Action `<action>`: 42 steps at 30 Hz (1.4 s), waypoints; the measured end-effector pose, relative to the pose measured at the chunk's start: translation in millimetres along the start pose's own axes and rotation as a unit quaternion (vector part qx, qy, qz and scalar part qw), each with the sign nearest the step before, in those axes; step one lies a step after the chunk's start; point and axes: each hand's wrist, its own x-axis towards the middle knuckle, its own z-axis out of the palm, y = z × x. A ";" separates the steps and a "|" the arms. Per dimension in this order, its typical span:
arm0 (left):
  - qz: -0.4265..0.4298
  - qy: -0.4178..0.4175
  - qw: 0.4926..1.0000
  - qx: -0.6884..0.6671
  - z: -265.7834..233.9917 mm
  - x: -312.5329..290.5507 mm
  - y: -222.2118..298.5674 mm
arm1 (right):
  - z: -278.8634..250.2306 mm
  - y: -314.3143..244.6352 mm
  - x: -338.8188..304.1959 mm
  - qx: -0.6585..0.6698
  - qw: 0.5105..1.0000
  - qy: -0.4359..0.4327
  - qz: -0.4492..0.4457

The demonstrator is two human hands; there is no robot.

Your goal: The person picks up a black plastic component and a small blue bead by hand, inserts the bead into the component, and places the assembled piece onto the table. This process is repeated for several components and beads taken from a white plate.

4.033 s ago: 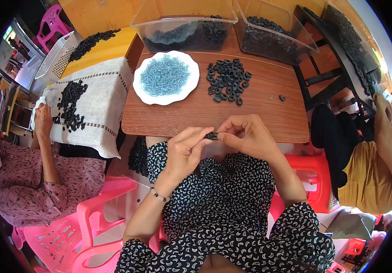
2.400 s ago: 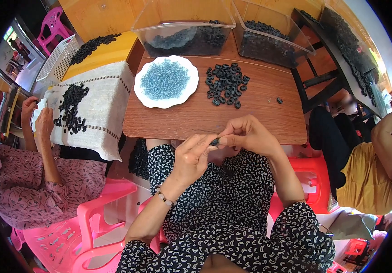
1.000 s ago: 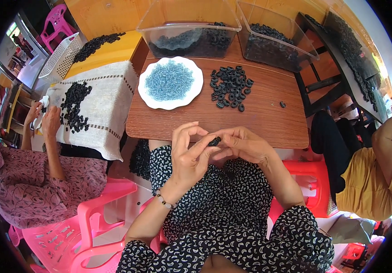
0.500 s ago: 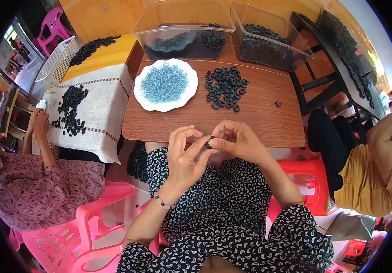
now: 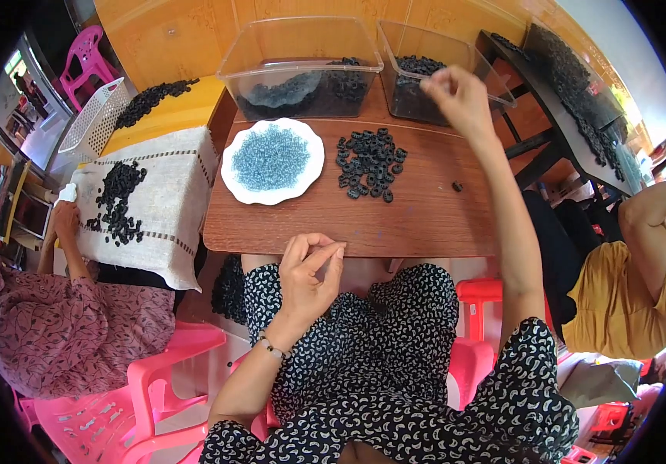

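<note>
On the brown surface [image 5: 255,226], the scalloped white plate [image 5: 272,198] of blue-grey beads [image 5: 271,158] sits leftmost; nearer me, at the edge, the left hand [image 5: 307,278] has thumb and forefinger drawn together, on what I can't tell. Next lie the loose black pieces [image 5: 371,161], then the right hand [image 5: 458,99], stretched out by the farther clear box [image 5: 412,102], fingers half curled, their grip blurred. I'd call this a reach; it seems to need care around the rim.

- No readable text, label, brand, number or sign is showing anywhere.
- The brown table [image 5: 418,224], white plate [image 5: 270,196] and clear bins [image 5: 414,104] are bearing no legible lettering.
</note>
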 end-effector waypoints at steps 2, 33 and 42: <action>0.005 -0.001 1.000 0.007 1.2 -1.1 -1.3 | 2.6 17.1 42.4 -0.074 0.995 0.057 0.040; -0.050 -0.051 0.997 -0.020 -3.6 -1.1 -2.5 | 52.1 -30.3 -170.3 0.121 0.972 -0.195 0.058; -0.079 -0.051 0.993 -0.071 -6.1 1.9 -2.8 | 50.4 -74.7 -187.8 0.462 0.843 -0.239 0.136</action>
